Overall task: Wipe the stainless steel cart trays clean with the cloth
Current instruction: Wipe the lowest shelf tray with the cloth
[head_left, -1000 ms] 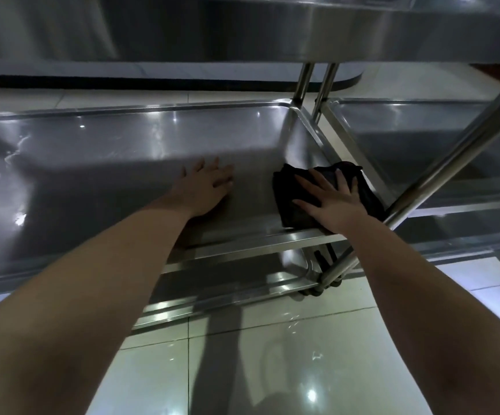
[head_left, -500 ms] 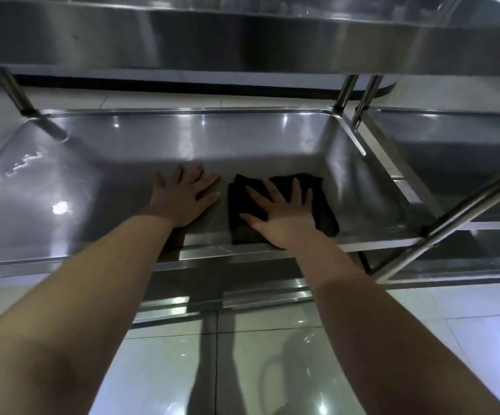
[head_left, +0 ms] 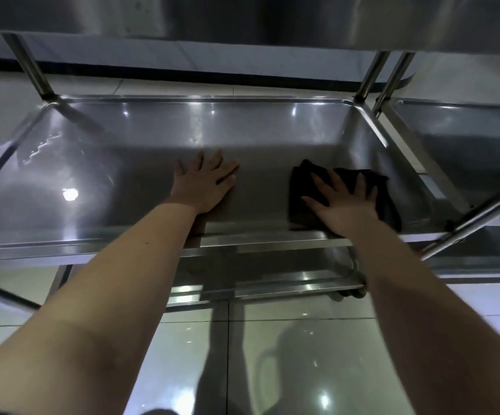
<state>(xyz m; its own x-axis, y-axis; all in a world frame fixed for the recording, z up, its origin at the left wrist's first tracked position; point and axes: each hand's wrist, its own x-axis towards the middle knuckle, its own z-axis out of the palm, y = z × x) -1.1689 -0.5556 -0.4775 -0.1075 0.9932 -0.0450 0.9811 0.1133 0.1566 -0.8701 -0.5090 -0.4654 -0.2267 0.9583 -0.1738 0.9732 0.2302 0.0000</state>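
The middle stainless steel tray (head_left: 123, 151) of the cart spans the view, shiny and wet-looking at its left end. A black cloth (head_left: 301, 187) lies flat on the tray's right part, near the front rim. My right hand (head_left: 343, 202) presses on the cloth with straight, spread fingers. My left hand (head_left: 202, 182) rests flat on the bare tray floor to the left of the cloth, fingers straight. A gap of bare steel separates the two hands.
The upper tray (head_left: 242, 16) overhangs close above. A lower tray (head_left: 272, 283) shows under the front rim. Upright posts (head_left: 371, 76) stand at the back right corner and one (head_left: 30, 67) at the back left. A second cart's tray (head_left: 467, 139) stands to the right, over glossy floor tiles (head_left: 183, 354).
The cloth under my right hand slid left along the tray half a second ago, then back toward the right end. My left hand stayed flat on the tray. The view shifted.
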